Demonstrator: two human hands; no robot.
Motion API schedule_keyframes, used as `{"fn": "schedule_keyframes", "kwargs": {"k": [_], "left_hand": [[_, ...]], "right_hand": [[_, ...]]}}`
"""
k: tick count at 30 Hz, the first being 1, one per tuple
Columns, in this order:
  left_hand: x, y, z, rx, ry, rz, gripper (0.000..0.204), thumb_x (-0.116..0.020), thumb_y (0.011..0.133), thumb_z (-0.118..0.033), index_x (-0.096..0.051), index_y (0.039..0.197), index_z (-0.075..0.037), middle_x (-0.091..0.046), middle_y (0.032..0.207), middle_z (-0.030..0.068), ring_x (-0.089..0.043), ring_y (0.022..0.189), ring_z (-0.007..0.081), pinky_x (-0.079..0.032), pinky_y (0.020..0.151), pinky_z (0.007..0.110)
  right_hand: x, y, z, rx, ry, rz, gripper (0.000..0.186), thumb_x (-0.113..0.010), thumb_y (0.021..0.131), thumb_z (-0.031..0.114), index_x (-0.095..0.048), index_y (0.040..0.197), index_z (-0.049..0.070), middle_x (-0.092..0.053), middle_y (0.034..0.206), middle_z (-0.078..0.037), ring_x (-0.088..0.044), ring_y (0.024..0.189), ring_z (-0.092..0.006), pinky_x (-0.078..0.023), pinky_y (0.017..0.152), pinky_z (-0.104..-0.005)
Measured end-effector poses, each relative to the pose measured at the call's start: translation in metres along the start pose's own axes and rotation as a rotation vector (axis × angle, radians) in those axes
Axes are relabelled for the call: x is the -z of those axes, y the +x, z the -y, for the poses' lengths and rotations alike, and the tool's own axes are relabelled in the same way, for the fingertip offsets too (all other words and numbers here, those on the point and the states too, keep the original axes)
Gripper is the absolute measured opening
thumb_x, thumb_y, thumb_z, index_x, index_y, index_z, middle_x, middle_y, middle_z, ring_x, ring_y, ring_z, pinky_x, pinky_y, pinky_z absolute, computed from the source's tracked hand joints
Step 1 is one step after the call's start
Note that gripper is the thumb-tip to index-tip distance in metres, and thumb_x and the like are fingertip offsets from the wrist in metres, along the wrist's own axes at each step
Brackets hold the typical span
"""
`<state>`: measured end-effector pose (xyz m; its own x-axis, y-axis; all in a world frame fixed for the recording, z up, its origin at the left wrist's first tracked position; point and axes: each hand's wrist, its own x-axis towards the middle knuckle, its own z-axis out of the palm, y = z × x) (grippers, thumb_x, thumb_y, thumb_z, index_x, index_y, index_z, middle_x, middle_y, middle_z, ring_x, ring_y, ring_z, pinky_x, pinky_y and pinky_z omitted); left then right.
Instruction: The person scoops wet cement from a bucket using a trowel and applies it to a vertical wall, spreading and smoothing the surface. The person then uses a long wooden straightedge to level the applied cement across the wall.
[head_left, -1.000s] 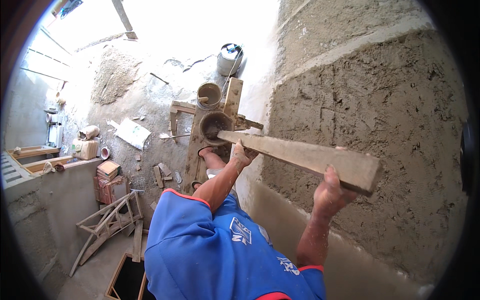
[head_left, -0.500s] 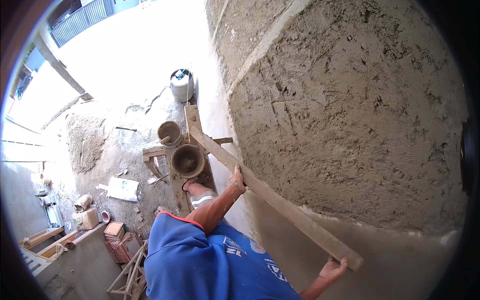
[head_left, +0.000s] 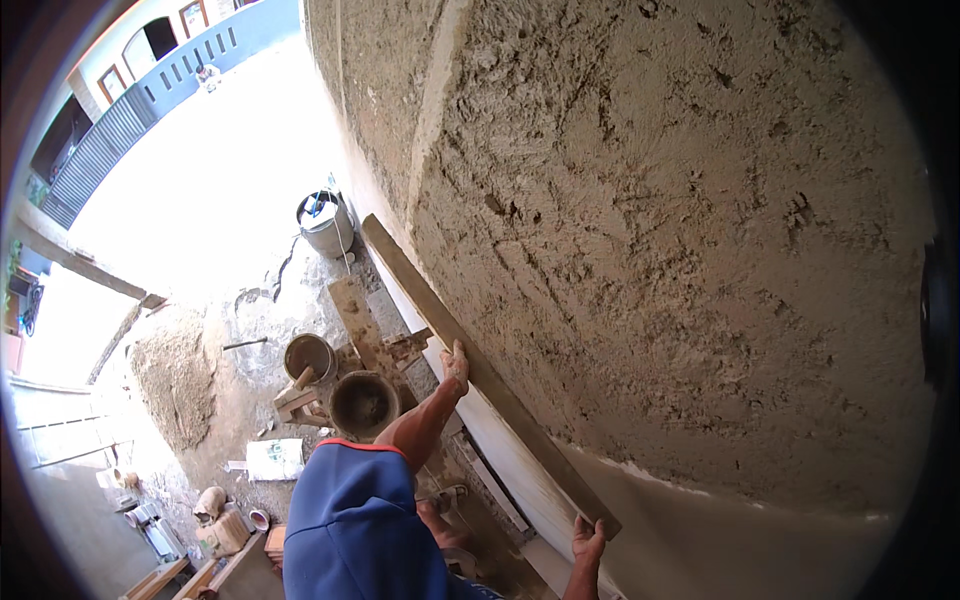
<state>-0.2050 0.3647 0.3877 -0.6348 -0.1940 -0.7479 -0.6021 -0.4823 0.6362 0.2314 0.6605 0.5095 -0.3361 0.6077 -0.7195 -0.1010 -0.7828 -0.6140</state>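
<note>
A long straight wooden board (head_left: 500, 396) runs slantwise along the wall, held in both my hands. My left hand (head_left: 455, 368) grips its near edge around the middle, with the arm stretched forward. At the board's lower right end, my right hand (head_left: 589, 540) has fingers and thumb closed on it. Rough grey mortar covers the wall (head_left: 660, 250) beside the board, pitted and ridged. Below this coat lies a smoother wall strip (head_left: 720, 540). Whether the board's hidden face touches the mortar along its whole length I cannot tell.
Beneath me is a plank scaffold (head_left: 360, 322). By it stand a round mortar tub (head_left: 338, 412) and a smaller bucket (head_left: 325, 362) with a stick-like handle. A drum (head_left: 328, 236) stands by the wall's far end. Leftward are a sand heap (head_left: 172, 385) and a white sack (head_left: 275, 459).
The board has turned steeper in the picture, and both hands have moved left with it, keeping their hold. My view has shifted too, showing more of the far street and buildings.
</note>
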Motion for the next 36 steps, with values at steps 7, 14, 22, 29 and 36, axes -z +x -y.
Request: {"fn": "schedule_keyframes", "kwargs": {"k": [7,14,22,29,36], "left_hand": [[-0.052,0.133,-0.004,-0.138,0.097,0.093,0.054,-0.048,0.093,-0.048,-0.039,0.118,-0.002,-0.053,0.108,0.0194,-0.056,0.095,0.0266,-0.051,0.079,0.038],[-0.102,0.141,-0.011,-0.263,0.197,-0.128,0.051,-0.047,0.093,-0.045,-0.042,0.113,0.002,-0.053,0.103,0.0198,-0.056,0.090,0.0282,-0.050,0.074,0.038],[-0.132,0.030,-0.110,-0.435,0.232,-0.150,0.053,-0.047,0.093,-0.045,-0.045,0.110,0.005,-0.054,0.105,0.0231,-0.056,0.092,0.0320,-0.046,0.081,0.041],[-0.144,-0.059,-0.187,-0.401,0.188,-0.120,0.061,-0.041,0.093,-0.049,-0.039,0.116,0.007,-0.053,0.113,0.0322,-0.052,0.107,0.0448,-0.039,0.091,0.048],[-0.159,-0.175,-0.236,-0.370,0.315,-0.008,0.051,-0.039,0.095,-0.045,-0.036,0.113,0.002,-0.051,0.111,0.0312,-0.052,0.105,0.0420,-0.040,0.087,0.048]], "right_hand": [[-0.055,0.112,-0.089,0.001,0.177,0.021,0.034,-0.055,0.091,0.018,-0.050,0.122,0.005,-0.061,0.114,-0.013,-0.062,0.100,-0.0287,-0.055,0.083,-0.0432],[-0.084,0.124,-0.097,0.136,0.205,-0.003,0.037,-0.056,0.089,0.014,-0.048,0.123,0.000,-0.058,0.118,-0.015,-0.060,0.102,-0.0304,-0.054,0.087,-0.0466],[-0.116,0.057,-0.047,0.200,0.277,-0.070,0.038,-0.055,0.090,0.015,-0.048,0.125,0.004,-0.053,0.126,-0.014,-0.053,0.113,-0.0315,-0.049,0.093,-0.0500],[-0.151,-0.019,0.022,0.181,0.299,-0.072,0.042,-0.059,0.087,0.018,-0.049,0.126,0.006,-0.055,0.123,-0.012,-0.053,0.113,-0.0329,-0.049,0.092,-0.0505],[-0.067,-0.010,0.050,1.460,-1.319,-0.269,0.054,-0.080,0.074,0.022,-0.051,0.113,-0.002,-0.060,0.105,-0.020,-0.062,0.088,-0.0278,-0.055,0.078,-0.0407]]}}
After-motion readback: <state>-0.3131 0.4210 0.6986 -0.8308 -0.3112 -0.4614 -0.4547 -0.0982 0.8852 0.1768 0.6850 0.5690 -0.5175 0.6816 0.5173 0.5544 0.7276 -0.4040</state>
